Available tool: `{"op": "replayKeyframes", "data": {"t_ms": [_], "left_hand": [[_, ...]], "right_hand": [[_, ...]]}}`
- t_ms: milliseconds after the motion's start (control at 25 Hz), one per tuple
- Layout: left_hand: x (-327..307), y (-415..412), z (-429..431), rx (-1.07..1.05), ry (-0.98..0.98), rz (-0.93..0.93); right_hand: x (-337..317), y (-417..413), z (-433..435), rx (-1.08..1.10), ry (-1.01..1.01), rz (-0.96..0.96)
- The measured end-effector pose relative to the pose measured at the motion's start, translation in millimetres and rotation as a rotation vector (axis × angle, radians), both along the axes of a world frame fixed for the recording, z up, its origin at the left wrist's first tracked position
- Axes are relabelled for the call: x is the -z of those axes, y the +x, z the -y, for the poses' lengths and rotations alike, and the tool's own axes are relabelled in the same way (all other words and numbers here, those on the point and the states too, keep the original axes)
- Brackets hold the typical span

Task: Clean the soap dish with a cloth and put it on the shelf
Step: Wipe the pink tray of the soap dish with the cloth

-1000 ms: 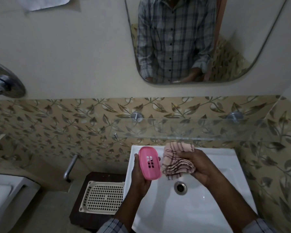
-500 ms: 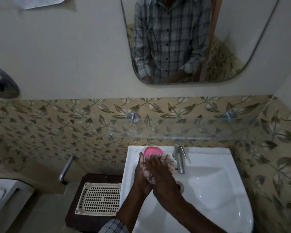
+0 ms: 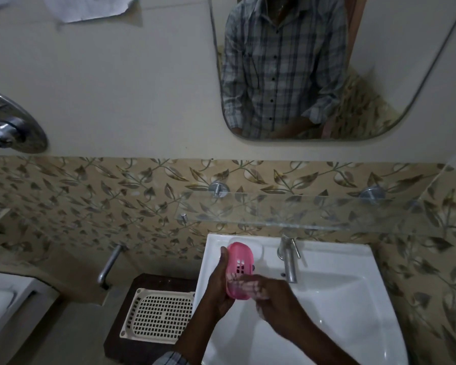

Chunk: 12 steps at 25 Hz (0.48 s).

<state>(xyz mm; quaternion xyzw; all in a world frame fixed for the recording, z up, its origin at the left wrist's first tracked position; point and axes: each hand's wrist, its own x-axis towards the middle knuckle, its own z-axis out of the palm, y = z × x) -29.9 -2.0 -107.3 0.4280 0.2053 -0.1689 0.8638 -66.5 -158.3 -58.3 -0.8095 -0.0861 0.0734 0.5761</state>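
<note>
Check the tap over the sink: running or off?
Off, apparently. No stream shows below the tap spout, and the sink basin under it looks undisturbed.

White sink (image 3: 353, 306) with chrome tap (image 3: 288, 259) at its back edge; cream perforated tray (image 3: 156, 314) on dark wooden stand (image 3: 142, 279) just left of it; mirror (image 3: 406, 61) above on plain wall; leaf-patterned tiles (image 3: 90, 196) below; chrome shower fitting (image 3: 11, 125) far left

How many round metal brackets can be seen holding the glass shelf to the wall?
2 on the back wall: the left bracket above the sink's left side, and the right bracket near the corner. A smaller metal peg sits at the glass shelf's left front corner; others may be hidden.
</note>
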Motion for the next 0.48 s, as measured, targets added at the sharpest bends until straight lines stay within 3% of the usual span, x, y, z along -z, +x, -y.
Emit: {"op": "replayKeyframes", "data": {"t_ms": [80,200,360,480], "left_hand": [[4,-5,-6,0.105,0.325,0.131],[-4,-6,1,0.187,0.682,0.293],[-16,-15,16,0.266,0.804,0.435],[-14,-19,19,0.243,0.892,0.355]], "right_hand": [[-5,28,24,0.134,0.071,-0.093],[-30,45,26,0.106,0.024,0.086],[-7,29,11,-0.221,-0.373,0.445],[-2,32,21,-0.140,-0.336,0.380]]}}
